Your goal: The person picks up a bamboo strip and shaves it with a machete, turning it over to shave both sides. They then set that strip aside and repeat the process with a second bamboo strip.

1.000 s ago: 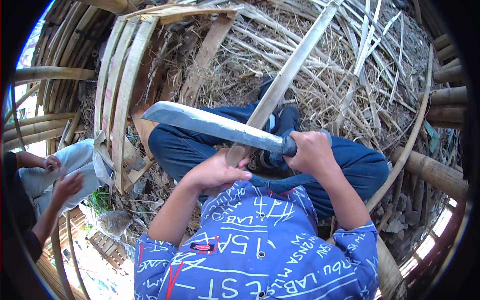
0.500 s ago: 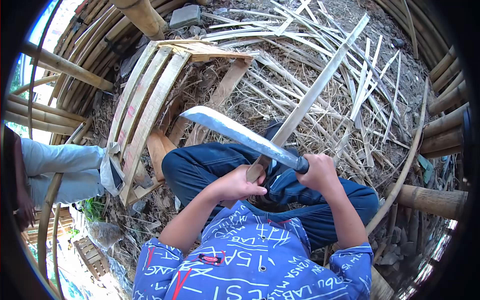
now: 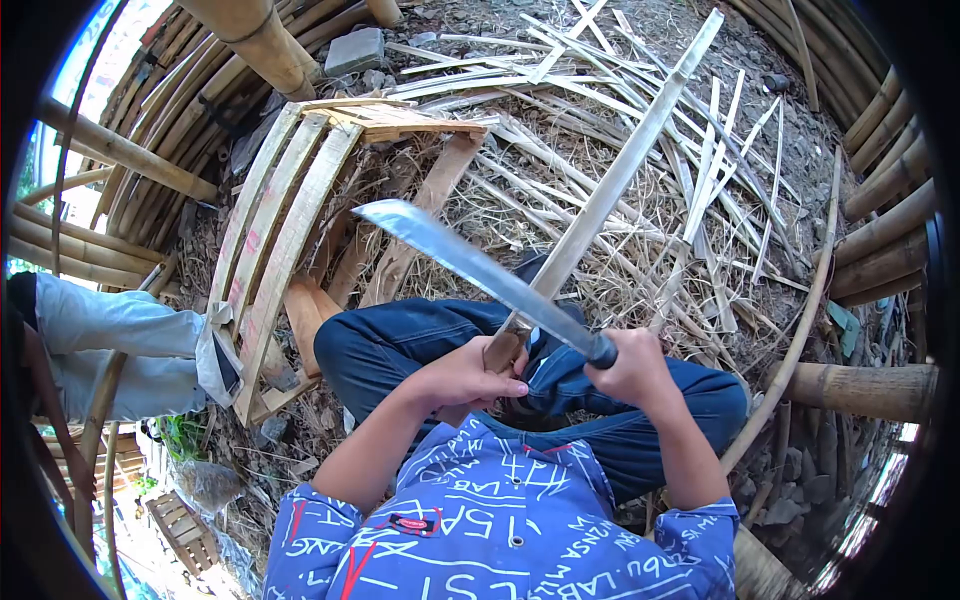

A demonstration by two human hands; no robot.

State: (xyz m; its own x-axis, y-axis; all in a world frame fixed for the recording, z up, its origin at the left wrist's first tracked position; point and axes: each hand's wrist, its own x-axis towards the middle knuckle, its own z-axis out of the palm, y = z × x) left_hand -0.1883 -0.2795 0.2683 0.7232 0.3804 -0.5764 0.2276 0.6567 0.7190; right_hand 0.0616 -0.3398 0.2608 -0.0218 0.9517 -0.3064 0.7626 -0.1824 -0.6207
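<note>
My right hand (image 3: 638,370) is wrapped round the dark handle of a machete (image 3: 465,268), whose broad blade points up and to the left. In my left hand (image 3: 472,378) is the near end of a long bamboo strip (image 3: 628,180), with the fingers and thumb closed about it. The strip slopes away from my lap to the upper right. Close above my left hand, the blade crosses over the strip in this view. Both hands are over my crossed legs in dark blue trousers (image 3: 400,340).
A slatted wooden crate (image 3: 290,215) stands at my left, with a person's light trouser leg (image 3: 120,315) beyond it. Thin split strips (image 3: 700,180) lie scattered ahead on the dirt. Thick bamboo poles (image 3: 860,390) edge the right side, and a grey block (image 3: 354,52) sits far back.
The machete has shifted a little down and left, its blade now slightly blurred and more steeply tilted. My left hand keeps its hold on the strip. The view has turned slightly.
</note>
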